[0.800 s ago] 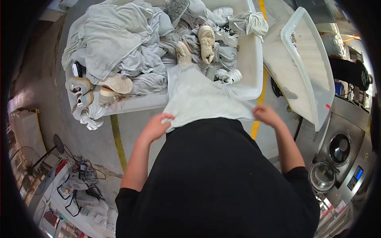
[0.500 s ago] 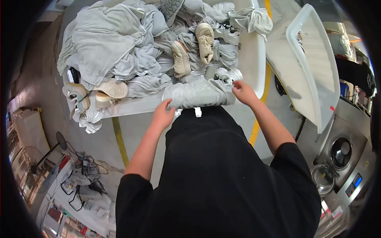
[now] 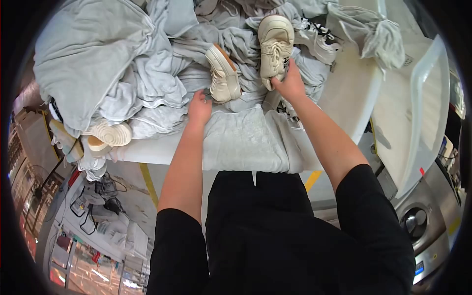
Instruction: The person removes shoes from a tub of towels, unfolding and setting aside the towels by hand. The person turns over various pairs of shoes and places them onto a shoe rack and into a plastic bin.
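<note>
My right hand [image 3: 291, 84] grips the heel end of a cream lace-up sneaker [image 3: 276, 45], whose toe points away from me. To its left, a second cream sneaker [image 3: 224, 78] with a tan sole edge lies tilted on grey cloths [image 3: 184, 73]. My left hand [image 3: 200, 109] is just left of that sneaker's heel, fingers slightly apart, with a small grey bit at the fingertips that I cannot make out. Between my forearms, a pale grey cloth [image 3: 241, 140] drapes over the front edge of the white tub [image 3: 157, 152].
A large grey cloth heap [image 3: 93, 59] fills the tub's left side. An upturned shoe with a pale sole [image 3: 110, 132] lies front left. Black-and-white shoes [image 3: 319, 42] and a bunched cloth [image 3: 388, 44] are at right. Beyond stands a white panel [image 3: 418, 118] and a steel machine [image 3: 423, 221].
Both hands have moved forward from the cloth at the tub's front edge. My right hand has taken hold of the right-hand sneaker; my left has come beside the other. The view has shifted closer.
</note>
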`<state>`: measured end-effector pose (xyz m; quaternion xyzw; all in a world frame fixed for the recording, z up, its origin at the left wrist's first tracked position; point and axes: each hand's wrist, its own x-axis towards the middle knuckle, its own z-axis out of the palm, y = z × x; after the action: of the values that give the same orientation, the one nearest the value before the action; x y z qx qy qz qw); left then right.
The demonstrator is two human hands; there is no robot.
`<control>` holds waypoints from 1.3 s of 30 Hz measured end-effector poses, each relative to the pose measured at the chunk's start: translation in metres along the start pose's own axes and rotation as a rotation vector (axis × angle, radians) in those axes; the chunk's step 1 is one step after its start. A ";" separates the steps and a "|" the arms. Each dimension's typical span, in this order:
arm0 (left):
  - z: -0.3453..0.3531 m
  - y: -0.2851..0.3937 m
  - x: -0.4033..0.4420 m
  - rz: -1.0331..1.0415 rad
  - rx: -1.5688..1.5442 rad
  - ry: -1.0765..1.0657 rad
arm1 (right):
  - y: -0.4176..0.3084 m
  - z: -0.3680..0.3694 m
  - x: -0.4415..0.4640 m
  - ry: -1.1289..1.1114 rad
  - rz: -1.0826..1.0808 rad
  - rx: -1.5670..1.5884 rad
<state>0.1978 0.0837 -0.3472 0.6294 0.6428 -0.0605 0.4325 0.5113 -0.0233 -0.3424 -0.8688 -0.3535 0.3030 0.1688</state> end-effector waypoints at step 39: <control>-0.186 0.067 -0.314 0.470 -0.584 0.083 | -0.205 -0.176 -0.325 -0.061 0.009 0.342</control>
<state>0.1140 -0.0246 -0.0017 0.6118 0.4881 0.2518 0.5692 0.3352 -0.1279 0.0277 -0.8193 -0.2976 0.3860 0.3020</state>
